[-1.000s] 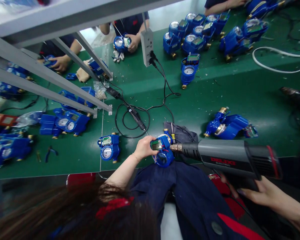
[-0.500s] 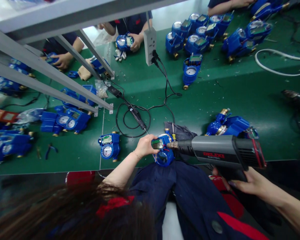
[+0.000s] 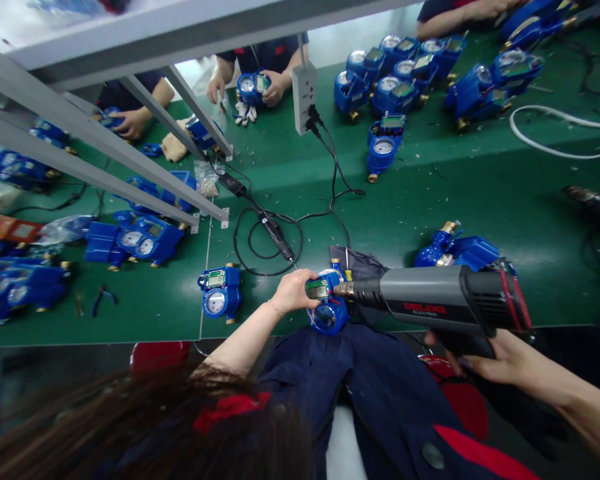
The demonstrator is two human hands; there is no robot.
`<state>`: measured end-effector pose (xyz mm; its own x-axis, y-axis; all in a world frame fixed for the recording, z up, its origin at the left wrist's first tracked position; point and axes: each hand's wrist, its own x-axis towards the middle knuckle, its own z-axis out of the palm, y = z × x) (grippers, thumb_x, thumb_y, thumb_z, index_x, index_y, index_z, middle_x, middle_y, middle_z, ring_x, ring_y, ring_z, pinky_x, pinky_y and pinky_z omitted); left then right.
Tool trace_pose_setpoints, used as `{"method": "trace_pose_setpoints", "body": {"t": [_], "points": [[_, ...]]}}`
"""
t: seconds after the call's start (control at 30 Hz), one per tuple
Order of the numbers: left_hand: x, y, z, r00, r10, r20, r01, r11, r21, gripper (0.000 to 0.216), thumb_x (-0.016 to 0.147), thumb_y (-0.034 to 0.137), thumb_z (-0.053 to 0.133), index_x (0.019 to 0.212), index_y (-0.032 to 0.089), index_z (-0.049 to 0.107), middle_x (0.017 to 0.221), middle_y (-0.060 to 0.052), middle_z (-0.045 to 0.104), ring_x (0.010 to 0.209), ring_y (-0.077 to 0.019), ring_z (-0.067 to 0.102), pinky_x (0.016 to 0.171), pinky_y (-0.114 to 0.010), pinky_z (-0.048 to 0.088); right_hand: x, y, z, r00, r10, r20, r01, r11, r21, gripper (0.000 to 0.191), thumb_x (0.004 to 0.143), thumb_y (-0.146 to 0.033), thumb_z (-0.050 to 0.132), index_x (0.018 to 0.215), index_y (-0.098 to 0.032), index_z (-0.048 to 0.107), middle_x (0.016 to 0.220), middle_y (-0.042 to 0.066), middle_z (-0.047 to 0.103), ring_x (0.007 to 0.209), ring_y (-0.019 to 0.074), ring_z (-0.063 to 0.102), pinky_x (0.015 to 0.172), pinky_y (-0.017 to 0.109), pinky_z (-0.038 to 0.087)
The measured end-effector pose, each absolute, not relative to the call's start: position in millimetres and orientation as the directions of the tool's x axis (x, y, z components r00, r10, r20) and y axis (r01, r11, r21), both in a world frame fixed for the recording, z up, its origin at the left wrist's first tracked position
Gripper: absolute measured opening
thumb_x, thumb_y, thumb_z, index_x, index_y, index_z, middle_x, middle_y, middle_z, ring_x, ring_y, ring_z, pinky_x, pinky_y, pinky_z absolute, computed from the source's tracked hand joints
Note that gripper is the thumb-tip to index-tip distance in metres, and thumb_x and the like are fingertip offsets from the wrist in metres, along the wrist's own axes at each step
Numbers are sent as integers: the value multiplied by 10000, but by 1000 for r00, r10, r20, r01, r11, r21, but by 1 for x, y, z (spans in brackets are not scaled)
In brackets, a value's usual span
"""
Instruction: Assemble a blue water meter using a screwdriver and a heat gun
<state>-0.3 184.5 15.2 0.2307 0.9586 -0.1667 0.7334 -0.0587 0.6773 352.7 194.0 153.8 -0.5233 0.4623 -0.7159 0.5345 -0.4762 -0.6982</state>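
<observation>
My left hand (image 3: 299, 290) is closed on the upper left side of a blue water meter (image 3: 329, 315) at the table's front edge. The meter's small display and green circuit board show beside my thumb, and its round dial faces up. In my right hand (image 3: 487, 360) is the handle of a grey and black heat gun (image 3: 430, 297). Its metal nozzle points left and ends right beside the meter's display; whether it touches cannot be told. Behind the meter lie a dark cloth (image 3: 367, 261) and a yellow-handled screwdriver (image 3: 349, 274).
Another blue meter (image 3: 219, 293) stands to the left, near pliers (image 3: 103, 299). A black electric screwdriver (image 3: 276, 235) lies in its coiled cable. A power strip (image 3: 305, 100) hangs ahead beside a grey metal frame (image 3: 180, 160). Co-workers' hands (image 3: 275, 88) hold a meter across the table.
The view has shifted slightly. My hands, the meter and the heat gun keep nearly the same places. Across the table, a co-worker's hand has come down beside the white gloves.
</observation>
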Motion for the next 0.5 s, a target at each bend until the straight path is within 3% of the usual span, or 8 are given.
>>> {"method": "trace_pose_setpoints", "body": {"t": [0.3,0.5], "points": [[0,185,16,245,956,-161,730,-73,680,468,520,329,705,942,185,565,940,-45,628,897,-208,585,817,-319,461,340,201,173,-412,493,-766,602,-484,-635,415,651,-369,553,1006,-156,536,688,24,560,646,166,521,616,289,418],[1,185,16,258,954,-153,732,-90,675,460,518,325,704,935,190,564,932,-40,629,889,-206,586,810,-314,460,349,207,165,-500,426,-754,641,-403,-653,439,663,-372,534,1046,-159,535,719,38,573,675,190,542,623,303,437]]}}
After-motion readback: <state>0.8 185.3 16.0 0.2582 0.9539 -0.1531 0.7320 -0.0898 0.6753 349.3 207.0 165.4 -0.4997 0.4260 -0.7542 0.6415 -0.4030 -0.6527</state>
